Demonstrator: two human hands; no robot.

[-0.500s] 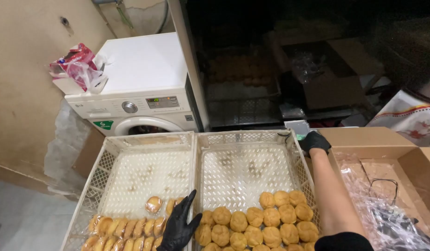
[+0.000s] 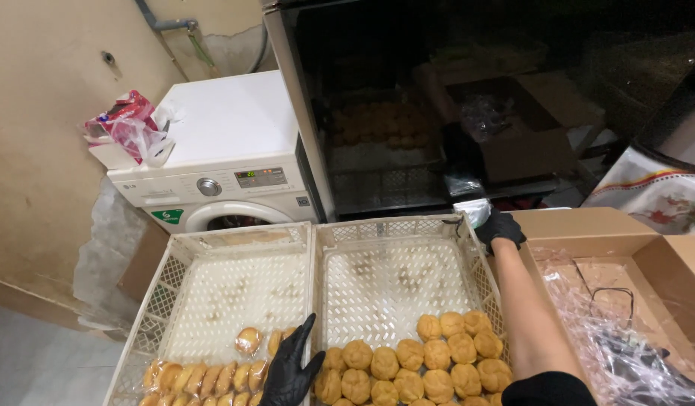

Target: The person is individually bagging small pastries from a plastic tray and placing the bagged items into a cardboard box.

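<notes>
Both hands, the left hand (image 2: 291, 368) at bottom centre and the right hand (image 2: 499, 227) at centre right, wear black gloves. The two crates (image 2: 314, 248) are cream with a lattice pattern. The buns (image 2: 407, 359) are golden brown. The washing machine (image 2: 220, 150) at upper left is white, the cardboard box (image 2: 588, 225) at right tan.

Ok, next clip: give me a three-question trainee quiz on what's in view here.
1. True or false: the right hand grips the far corner of the right crate.
2. What does the left hand rest on? A) the cardboard box B) the wall between the two crates C) the washing machine
3. Fill in: both hands wear ___ gloves.

Key: 1 true; 2 B; 3 black.
</notes>
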